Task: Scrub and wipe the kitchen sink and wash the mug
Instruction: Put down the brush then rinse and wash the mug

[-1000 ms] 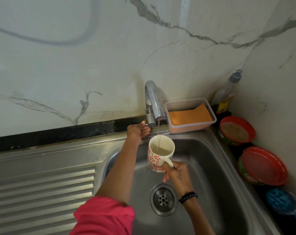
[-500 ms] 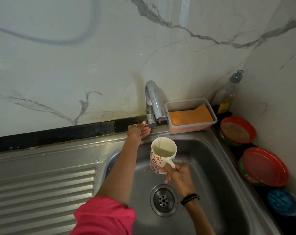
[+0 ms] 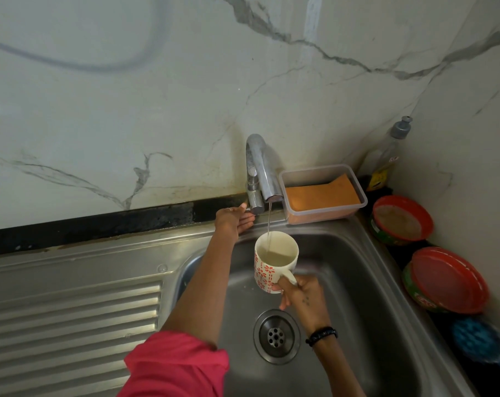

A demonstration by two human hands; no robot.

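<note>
A white mug [image 3: 267,272] with red flower marks is held upright over the steel sink [image 3: 366,282]. My right hand [image 3: 303,295] grips its handle from the right. A thin stream of water runs from the chrome tap [image 3: 261,170] into the mug, which is partly filled with cloudy water. My left hand [image 3: 233,220] reaches to the tap's base, where thumb and fingertips pinch the tap handle [image 3: 256,206]. The drain [image 3: 276,336] lies below the mug.
A ribbed draining board [image 3: 71,319] is left of the basin. A plastic box with an orange cloth [image 3: 321,196] stands right of the tap. Along the right wall stand a bottle [image 3: 387,159], two red-rimmed bowls [image 3: 401,220] [image 3: 446,280] and a blue brush [image 3: 480,342].
The mug and my right hand have shifted slightly right, staying under the stream. My left hand's fingers have stretched out further at the tap handle.
</note>
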